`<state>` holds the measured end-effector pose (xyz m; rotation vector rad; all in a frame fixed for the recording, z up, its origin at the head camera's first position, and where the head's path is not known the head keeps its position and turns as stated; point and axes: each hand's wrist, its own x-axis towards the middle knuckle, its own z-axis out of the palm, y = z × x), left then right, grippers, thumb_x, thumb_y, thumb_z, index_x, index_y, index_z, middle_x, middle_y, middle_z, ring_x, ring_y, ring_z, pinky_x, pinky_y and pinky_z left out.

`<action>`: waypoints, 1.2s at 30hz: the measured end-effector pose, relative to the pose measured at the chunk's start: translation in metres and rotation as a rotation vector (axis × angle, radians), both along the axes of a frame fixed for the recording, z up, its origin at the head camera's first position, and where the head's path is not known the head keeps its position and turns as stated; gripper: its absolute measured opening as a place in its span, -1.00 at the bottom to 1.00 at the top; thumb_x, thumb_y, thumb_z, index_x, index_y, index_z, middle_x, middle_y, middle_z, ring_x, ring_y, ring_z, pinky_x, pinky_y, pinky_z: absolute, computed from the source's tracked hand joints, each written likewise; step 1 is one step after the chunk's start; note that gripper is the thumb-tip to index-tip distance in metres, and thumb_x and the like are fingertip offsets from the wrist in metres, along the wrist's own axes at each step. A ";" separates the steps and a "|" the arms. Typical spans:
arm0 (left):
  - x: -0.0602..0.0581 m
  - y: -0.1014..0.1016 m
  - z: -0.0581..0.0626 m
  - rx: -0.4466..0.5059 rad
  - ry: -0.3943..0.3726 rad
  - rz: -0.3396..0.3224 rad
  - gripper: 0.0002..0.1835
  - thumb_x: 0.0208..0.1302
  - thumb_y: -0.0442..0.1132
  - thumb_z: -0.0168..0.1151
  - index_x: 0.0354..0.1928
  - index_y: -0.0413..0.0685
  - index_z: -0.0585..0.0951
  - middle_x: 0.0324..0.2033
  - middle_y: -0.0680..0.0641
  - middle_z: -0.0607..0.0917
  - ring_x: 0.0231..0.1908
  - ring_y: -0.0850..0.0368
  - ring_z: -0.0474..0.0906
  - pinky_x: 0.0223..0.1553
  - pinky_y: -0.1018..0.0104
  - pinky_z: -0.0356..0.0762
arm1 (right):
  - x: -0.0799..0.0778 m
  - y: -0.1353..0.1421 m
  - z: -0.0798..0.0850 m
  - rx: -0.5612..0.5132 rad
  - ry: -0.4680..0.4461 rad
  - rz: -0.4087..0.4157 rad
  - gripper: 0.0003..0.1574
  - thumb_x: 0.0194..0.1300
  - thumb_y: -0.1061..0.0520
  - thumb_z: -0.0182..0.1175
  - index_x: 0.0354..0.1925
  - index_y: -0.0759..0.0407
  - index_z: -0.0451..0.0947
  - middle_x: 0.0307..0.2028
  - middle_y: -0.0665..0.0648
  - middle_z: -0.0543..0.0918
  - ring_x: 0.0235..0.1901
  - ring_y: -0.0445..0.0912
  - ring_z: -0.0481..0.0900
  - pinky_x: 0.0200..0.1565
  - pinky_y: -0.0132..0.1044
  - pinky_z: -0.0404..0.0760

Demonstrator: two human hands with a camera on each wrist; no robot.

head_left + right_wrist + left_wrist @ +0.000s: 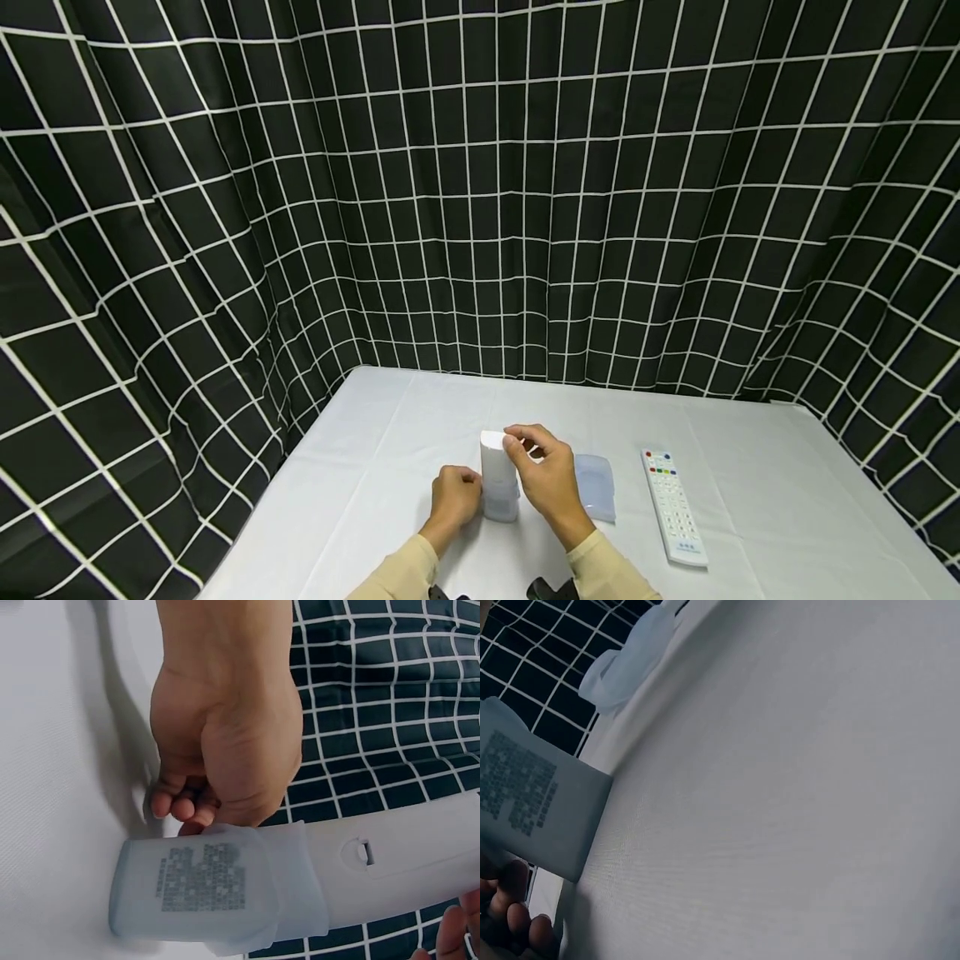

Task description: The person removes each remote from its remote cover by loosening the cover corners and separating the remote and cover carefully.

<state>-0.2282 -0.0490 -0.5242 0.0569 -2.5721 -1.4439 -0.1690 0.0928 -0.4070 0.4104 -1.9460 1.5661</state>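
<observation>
A long white remote control [494, 457], its key side not seen, stands upright on the table in the head view. Its lower end sits inside a translucent bluish sleeve [196, 889], and small printed text shows on that part. With thumb and fingers, my right hand [551, 475] pinches the remote's upper end. My left hand [456, 498], fingers curled, holds the sleeve's edge low down on the left side. In the left wrist view, the sleeve's printed face [536, 795] rises from the tabletop beside dark fingers [514, 904].
Right of my hands lies a second translucent sleeve [595, 487], flat on the white table [420, 417]. Farther right is another white remote control [673, 508] with coloured buttons, keys up. A black curtain with a white grid [480, 208] hangs behind and at both sides.
</observation>
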 end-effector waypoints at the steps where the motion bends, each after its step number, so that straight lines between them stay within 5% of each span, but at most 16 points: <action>1: 0.002 -0.001 0.000 0.006 0.002 -0.001 -0.84 0.08 -0.43 0.23 -0.56 -0.08 0.69 -0.66 0.09 0.59 -0.58 0.18 0.47 -0.53 0.28 0.47 | 0.001 0.000 0.000 0.000 0.003 -0.002 -0.89 0.15 0.43 0.30 -0.31 0.34 0.68 -0.41 0.19 0.68 -0.45 -0.05 0.50 -0.34 -0.18 0.46; 7: 0.017 -0.001 0.008 0.057 0.049 -0.015 -0.87 0.15 -0.44 0.21 -0.45 -0.13 0.70 -0.57 0.07 0.61 -0.51 0.18 0.50 -0.48 0.29 0.50 | 0.002 -0.002 0.000 -0.046 -0.010 -0.030 -0.92 0.13 0.42 0.32 -0.32 0.40 0.66 -0.42 0.22 0.68 -0.49 0.01 0.50 -0.40 -0.24 0.48; 12: 0.028 0.007 0.020 0.076 0.315 -0.060 -0.84 0.05 -0.49 0.19 -0.37 -0.20 0.71 -0.48 0.06 0.64 -0.44 0.14 0.52 -0.43 0.30 0.52 | 0.001 -0.003 0.002 -0.090 -0.030 -0.064 -0.94 0.13 0.41 0.33 -0.35 0.41 0.65 -0.44 0.22 0.68 -0.51 -0.01 0.50 -0.41 -0.28 0.47; 16: 0.036 0.012 0.024 -0.010 0.506 -0.063 -0.86 -0.02 -0.40 0.29 -0.35 -0.20 0.71 -0.42 0.04 0.65 -0.40 0.07 0.54 -0.37 0.23 0.51 | 0.002 -0.003 0.002 -0.095 -0.034 -0.079 -0.94 0.13 0.41 0.33 -0.35 0.41 0.64 -0.44 0.23 0.68 -0.49 0.02 0.52 -0.38 -0.31 0.47; 19: 0.039 0.014 0.022 -0.090 0.536 -0.047 -0.78 0.05 -0.18 0.43 -0.33 -0.19 0.71 -0.41 0.04 0.65 -0.37 0.07 0.54 -0.31 0.16 0.50 | 0.003 -0.004 0.001 -0.096 -0.042 -0.078 -0.94 0.13 0.41 0.33 -0.35 0.42 0.64 -0.43 0.23 0.68 -0.46 0.03 0.55 -0.36 -0.32 0.50; 24: 0.040 0.020 0.023 -0.175 0.483 -0.003 -0.50 0.04 0.18 0.42 -0.32 -0.18 0.70 -0.39 0.02 0.65 -0.33 0.05 0.53 -0.26 0.09 0.43 | 0.003 -0.005 -0.001 -0.114 -0.058 -0.072 -0.92 0.13 0.39 0.34 -0.34 0.41 0.64 -0.42 0.22 0.68 -0.44 0.02 0.59 -0.36 -0.33 0.55; 31: 0.039 0.032 0.030 -0.295 0.515 0.130 -0.54 -0.11 0.13 0.49 -0.42 -0.14 0.67 -0.50 0.02 0.64 -0.45 0.11 0.46 -0.40 0.16 0.29 | 0.002 -0.005 -0.003 -0.148 -0.061 -0.050 -0.93 0.13 0.40 0.34 -0.36 0.41 0.63 -0.44 0.22 0.67 -0.45 0.02 0.58 -0.38 -0.30 0.54; 36: 0.038 0.036 0.030 -0.302 0.589 0.104 -0.53 -0.12 -0.01 0.52 -0.27 -0.22 0.65 -0.44 -0.06 0.70 -0.43 0.10 0.47 -0.37 0.15 0.29 | 0.001 -0.005 -0.003 -0.166 -0.051 -0.023 -0.93 0.12 0.40 0.34 -0.38 0.42 0.62 -0.44 0.22 0.66 -0.48 0.00 0.55 -0.42 -0.31 0.50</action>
